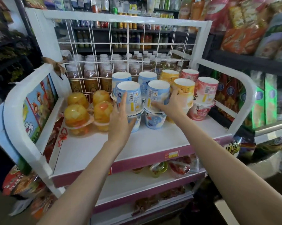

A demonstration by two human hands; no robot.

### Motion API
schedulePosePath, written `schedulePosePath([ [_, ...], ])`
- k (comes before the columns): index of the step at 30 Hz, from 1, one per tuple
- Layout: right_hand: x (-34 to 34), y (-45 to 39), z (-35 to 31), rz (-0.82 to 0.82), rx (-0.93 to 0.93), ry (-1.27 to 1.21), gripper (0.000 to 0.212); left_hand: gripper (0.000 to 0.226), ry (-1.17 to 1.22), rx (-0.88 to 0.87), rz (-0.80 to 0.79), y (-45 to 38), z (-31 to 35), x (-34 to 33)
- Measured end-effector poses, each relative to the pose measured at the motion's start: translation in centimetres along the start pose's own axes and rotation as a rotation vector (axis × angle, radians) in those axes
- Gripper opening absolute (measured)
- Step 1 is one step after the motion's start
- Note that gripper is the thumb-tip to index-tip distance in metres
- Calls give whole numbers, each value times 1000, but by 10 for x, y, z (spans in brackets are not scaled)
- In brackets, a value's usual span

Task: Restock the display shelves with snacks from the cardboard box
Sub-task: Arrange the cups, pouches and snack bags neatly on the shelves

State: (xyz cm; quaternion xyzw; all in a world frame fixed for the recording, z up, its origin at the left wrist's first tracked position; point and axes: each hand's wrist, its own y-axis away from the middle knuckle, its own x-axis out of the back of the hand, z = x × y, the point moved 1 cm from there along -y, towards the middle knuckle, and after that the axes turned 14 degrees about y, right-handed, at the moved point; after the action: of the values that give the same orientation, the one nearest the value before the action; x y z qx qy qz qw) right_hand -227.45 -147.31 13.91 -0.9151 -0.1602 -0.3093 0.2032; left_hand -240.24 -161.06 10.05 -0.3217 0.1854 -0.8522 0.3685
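- My left hand (120,117), fingers spread wide, rests against the upside-down front blue cup (130,96), not closed round it.
- My right hand (167,103), also loosely spread, touches the neighbouring blue cup (158,95).
- Both stacked cups stand upright, straight ahead on the top shelf (91,153).
- Cardboard box unseen.
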Motion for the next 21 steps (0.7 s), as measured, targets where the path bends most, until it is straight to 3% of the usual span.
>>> schedulePosePath([
  [11,-12,-2,27,9,143,-26,111,91,24,57,207,4,5,-16],
  [17,-2,1,31,13,264,116,106,94,39,126,256,-3,12,-22],
  [19,2,8,25,85,318,199,100,95,55,173,279,-4,11,-22],
  [21,5,17,14,277,471,311,88,96,67,186,277,-5,8,-22],
])
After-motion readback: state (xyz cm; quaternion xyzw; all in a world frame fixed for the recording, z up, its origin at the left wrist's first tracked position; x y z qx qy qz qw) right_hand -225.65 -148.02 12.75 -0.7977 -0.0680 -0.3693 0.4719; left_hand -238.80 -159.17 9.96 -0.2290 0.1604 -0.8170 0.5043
